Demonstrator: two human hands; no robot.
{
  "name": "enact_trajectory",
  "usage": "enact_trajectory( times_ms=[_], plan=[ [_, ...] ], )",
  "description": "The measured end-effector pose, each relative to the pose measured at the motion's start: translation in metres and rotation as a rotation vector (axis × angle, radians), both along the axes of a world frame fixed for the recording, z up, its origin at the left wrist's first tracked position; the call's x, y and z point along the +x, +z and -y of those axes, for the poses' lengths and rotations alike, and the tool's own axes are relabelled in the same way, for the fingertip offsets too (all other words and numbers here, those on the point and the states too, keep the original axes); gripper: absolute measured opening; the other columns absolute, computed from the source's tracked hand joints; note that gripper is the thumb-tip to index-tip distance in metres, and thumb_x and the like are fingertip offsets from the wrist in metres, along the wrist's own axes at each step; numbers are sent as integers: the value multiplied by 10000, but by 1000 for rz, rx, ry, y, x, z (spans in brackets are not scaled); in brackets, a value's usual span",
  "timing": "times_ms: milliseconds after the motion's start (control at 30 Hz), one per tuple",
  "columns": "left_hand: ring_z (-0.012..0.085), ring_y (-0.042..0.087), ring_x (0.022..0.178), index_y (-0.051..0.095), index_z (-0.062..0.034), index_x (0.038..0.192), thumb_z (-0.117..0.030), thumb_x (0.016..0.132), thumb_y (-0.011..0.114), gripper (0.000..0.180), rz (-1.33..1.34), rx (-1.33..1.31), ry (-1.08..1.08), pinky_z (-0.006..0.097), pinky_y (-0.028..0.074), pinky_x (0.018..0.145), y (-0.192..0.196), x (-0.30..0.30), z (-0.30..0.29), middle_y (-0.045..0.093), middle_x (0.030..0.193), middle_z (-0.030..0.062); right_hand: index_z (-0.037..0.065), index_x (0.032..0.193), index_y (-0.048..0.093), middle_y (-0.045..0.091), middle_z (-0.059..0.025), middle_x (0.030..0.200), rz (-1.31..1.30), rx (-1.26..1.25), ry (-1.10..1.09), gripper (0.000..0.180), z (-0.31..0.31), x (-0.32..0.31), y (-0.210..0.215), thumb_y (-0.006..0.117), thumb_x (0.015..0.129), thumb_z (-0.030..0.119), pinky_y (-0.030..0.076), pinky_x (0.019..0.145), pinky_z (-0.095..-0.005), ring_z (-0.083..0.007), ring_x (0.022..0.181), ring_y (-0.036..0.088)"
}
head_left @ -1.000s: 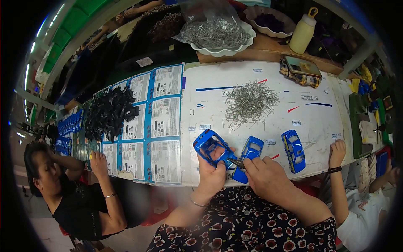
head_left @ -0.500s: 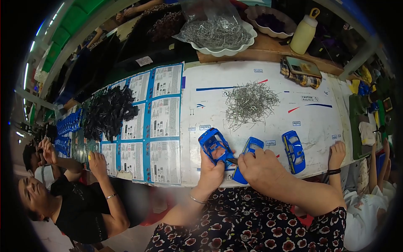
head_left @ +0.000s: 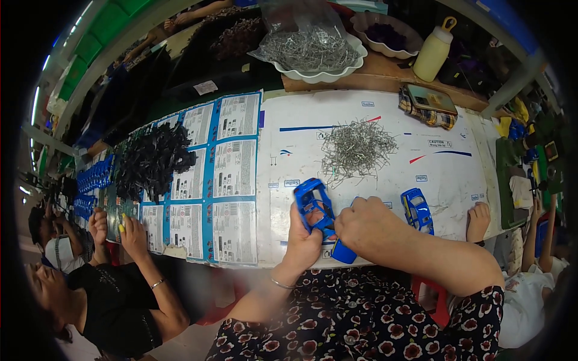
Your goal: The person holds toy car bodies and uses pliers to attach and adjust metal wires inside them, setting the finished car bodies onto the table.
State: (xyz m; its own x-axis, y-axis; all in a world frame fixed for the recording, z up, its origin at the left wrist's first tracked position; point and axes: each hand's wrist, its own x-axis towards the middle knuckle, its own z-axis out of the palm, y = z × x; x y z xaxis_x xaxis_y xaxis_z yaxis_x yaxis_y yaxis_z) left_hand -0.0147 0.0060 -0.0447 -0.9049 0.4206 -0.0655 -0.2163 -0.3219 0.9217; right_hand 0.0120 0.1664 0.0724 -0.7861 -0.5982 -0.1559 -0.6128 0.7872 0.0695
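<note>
My left hand [head_left: 303, 242] holds a blue toy car body shell [head_left: 312, 197], its hollow underside and window openings showing. My right hand [head_left: 372, 227] is closed at the shell's near right end, knuckles up. A dark slim tool tip showed in it a moment ago; the fingers hide it now. Under this hand lies a second blue car shell [head_left: 344, 253], mostly covered. A third blue car shell [head_left: 416, 210] rests on the table to the right, its near end beside my right forearm. Beyond my hands is a loose heap of thin silvery metal pins [head_left: 359, 149].
Black pieces [head_left: 155, 161] are heaped on printed card sheets [head_left: 235, 168] at left. At the back stand a white scalloped bowl [head_left: 319, 73] with bagged metal pins and a pale bottle [head_left: 432, 54]. A phone [head_left: 430, 98] lies on checked cloth. Co-workers sit on both sides.
My right hand and forearm have lifted and turned, hiding the dark tool tip. The held shell has tilted more upright. The left co-worker's hands have come closer together.
</note>
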Motion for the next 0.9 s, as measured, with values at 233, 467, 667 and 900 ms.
enact_trajectory(
  times_ms=[233,467,667,900],
  plan=[
    [210,526,1043,239,-69,1331,190,694,308,692,-8,-94,21,338,499,859,1,-2,-1,464,1140,129,46,821,626,601,-57,760,6,22,40,136,2,5,-2,604,753,161,445,569,-306,-197,696,576],
    [282,583,1001,242,-64,1243,168,773,309,528,46,145,94,371,588,684,-7,5,-2,477,1111,165,13,966,579,609,-135,852,327,-285,-385,268,-6,12,-11,577,841,249,495,696,-397,-310,786,614],
    [279,579,996,213,-65,1235,178,779,305,525,76,186,120,363,589,697,-10,5,-1,466,1090,170,3,1000,564,607,-166,906,456,-292,-489,316,-1,6,-6,528,883,294,485,753,-431,-343,843,610],
    [276,578,1016,295,-72,1219,65,896,417,371,96,256,238,397,602,679,-13,8,-1,498,1068,146,-6,1009,570,617,-179,974,531,-243,-538,326,8,2,7,479,911,292,488,802,-425,-335,928,616]
  ],
)
